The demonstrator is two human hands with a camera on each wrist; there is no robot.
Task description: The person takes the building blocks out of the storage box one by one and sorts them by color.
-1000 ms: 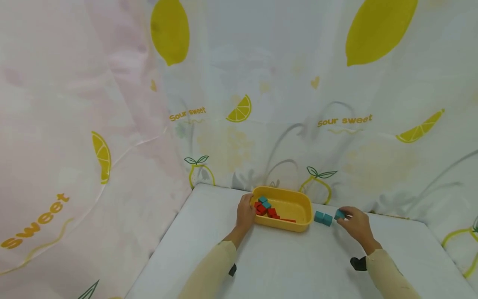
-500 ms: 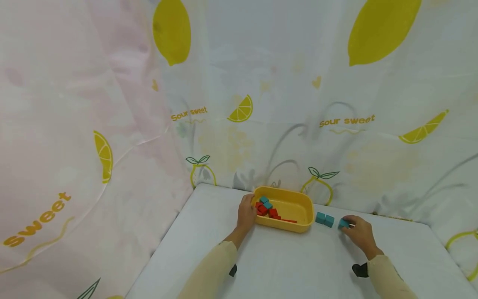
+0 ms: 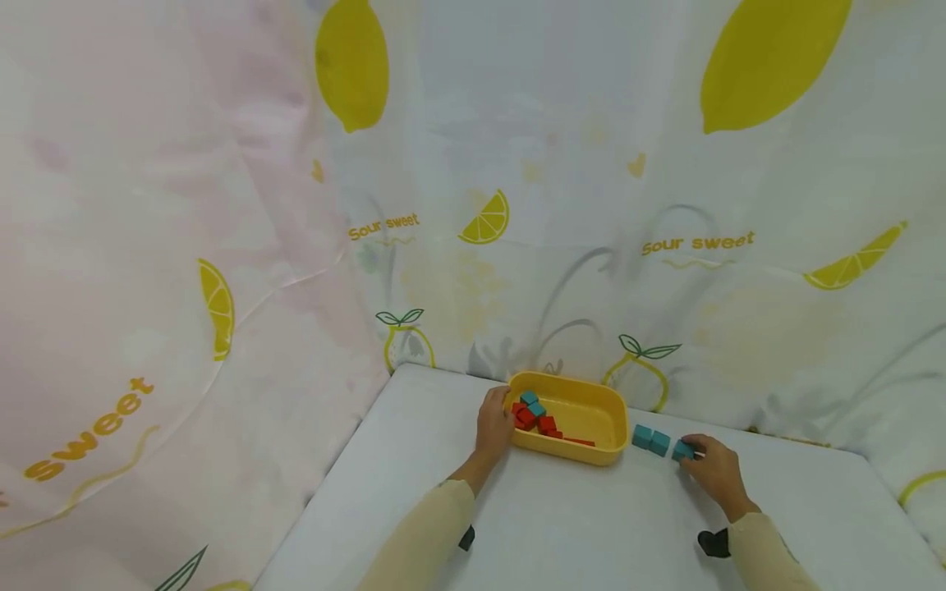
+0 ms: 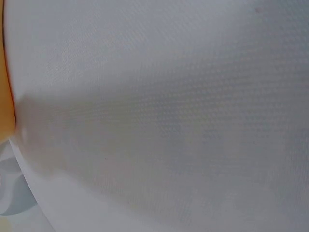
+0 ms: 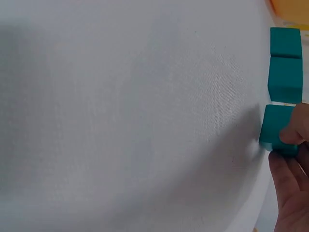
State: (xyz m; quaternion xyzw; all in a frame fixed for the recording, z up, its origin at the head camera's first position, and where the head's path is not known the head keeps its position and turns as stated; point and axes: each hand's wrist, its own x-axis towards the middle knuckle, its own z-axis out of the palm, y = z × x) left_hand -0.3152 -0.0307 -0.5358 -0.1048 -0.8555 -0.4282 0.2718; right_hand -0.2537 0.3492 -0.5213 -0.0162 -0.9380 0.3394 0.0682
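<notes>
Yellow tub (image 3: pixel 591 419), upright on the bench (image 3: pixel 576 525), left hand (image 3: pixel 493 422) at one end; contains red blocks (image 3: pixel 525 417) and teal blocks (image 3: pixel 537 410). Teal cube (image 3: pixel 681 450), pinched by right hand (image 3: pixel 717 469), just beside two adjoining cubes (image 3: pixel 658 444).

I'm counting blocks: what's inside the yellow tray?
The tray holds two blue blocks and several red blocks, clustered toward the end by the left hand, plus a strip of red at the near wall. Anything lower in the cluster or behind that wall is covered.
</notes>
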